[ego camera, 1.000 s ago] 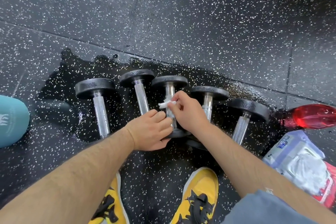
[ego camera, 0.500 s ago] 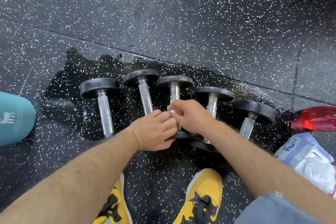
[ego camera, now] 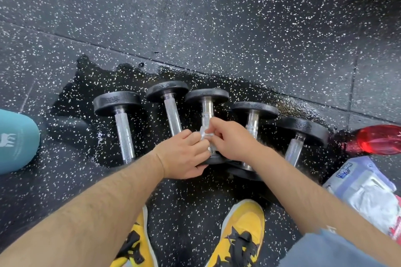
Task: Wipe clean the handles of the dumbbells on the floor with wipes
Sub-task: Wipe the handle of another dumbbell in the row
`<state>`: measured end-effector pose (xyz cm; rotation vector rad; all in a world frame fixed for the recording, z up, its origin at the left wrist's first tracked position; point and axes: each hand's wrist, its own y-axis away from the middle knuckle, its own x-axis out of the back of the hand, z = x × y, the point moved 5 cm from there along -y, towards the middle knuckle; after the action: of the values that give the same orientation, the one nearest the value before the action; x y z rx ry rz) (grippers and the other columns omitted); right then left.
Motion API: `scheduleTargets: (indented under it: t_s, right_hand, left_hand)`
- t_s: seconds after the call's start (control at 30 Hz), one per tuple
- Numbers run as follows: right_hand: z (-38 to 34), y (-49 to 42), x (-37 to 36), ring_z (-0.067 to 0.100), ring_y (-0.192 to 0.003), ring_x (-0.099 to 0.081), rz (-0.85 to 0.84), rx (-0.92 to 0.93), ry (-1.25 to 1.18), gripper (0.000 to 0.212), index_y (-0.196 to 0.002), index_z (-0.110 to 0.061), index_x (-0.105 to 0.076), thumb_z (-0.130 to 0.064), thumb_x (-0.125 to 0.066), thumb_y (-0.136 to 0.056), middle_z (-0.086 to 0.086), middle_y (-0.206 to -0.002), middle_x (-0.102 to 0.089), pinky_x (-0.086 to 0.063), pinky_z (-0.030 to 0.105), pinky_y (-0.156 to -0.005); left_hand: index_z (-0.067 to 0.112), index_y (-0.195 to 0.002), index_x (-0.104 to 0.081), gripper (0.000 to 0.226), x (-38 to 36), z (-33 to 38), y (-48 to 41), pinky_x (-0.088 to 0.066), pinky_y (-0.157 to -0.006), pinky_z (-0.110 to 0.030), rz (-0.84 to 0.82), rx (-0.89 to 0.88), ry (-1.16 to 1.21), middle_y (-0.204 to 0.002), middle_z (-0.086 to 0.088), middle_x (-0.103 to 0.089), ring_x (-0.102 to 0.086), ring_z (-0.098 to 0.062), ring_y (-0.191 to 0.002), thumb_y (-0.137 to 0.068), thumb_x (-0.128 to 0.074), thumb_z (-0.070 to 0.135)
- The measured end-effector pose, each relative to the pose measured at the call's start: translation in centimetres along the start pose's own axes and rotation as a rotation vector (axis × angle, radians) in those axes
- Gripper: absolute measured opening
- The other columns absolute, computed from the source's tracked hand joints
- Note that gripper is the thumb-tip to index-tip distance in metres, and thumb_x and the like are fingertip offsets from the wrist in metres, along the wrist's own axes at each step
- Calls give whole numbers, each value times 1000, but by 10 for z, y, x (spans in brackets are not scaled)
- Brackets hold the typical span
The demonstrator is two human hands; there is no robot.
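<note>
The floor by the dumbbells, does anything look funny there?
Yes: a dark, glossy patch spreads across the speckled black rubber floor under the row of black-ended metal dumbbells. It looks like spilled liquid.

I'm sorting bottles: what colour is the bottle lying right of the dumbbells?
The bottle is translucent red; head view.

Black floor (ego camera: 238, 17) flecked with white
Black-headed dumbbells (ego camera: 117, 102) with silver handles; white wipe (ego camera: 205, 134); yellow shoes (ego camera: 240, 236), black laces; red bottle (ego camera: 379, 140); teal bottle (ego camera: 15, 141) with white print; pale blue wipes pack (ego camera: 366, 191)
</note>
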<state>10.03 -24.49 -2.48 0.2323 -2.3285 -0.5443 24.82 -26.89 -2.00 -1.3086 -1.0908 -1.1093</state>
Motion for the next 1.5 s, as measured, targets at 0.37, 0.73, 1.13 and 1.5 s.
scheduleTargets:
  t_s: [0.37, 0.73, 1.13, 1.5]
  right_hand:
    - [2, 0, -1, 12, -61, -51, 103, -146, -184, 12, -94, -25, -49, -31, -58, -100, -5, -69, -58, -40, 32, -58]
    - [11, -16, 6, 14, -63, -53, 185, -279, -338, 9, -101, -22, -49, -30, -50, -104, 1, -75, -62, -44, 33, -59]
    - [15, -20, 7, 16, -60, -51, 81, -261, -304, 5, -102, -22, -46, -27, -48, -104, 5, -76, -65, -41, 34, -57]
    - [14, -5, -3, 20, -68, -57, 13, -188, -222, 4, -101, -27, -42, -25, -44, -104, 4, -77, -64, -49, 44, -65]
  left_hand:
    - [14, -85, -60, 34, 1, -2, -2, -44, -70, -36, -6, 3, 0, -86, -2, -54, -43, -25, -80, -93, -55, 47]
    - [13, -87, -61, 35, 1, 0, -2, -43, -69, -36, -43, 0, -8, -87, -2, -54, -44, -24, -76, -93, -55, 47]
    - [14, -87, -61, 35, -1, 0, -1, -43, -68, -36, -55, -3, -4, -86, -1, -53, -43, -23, -76, -94, -53, 47]
    - [14, -82, -58, 36, 1, 0, -1, -41, -66, -36, -41, -5, -14, -82, -1, -48, -39, -23, -74, -91, -59, 48]
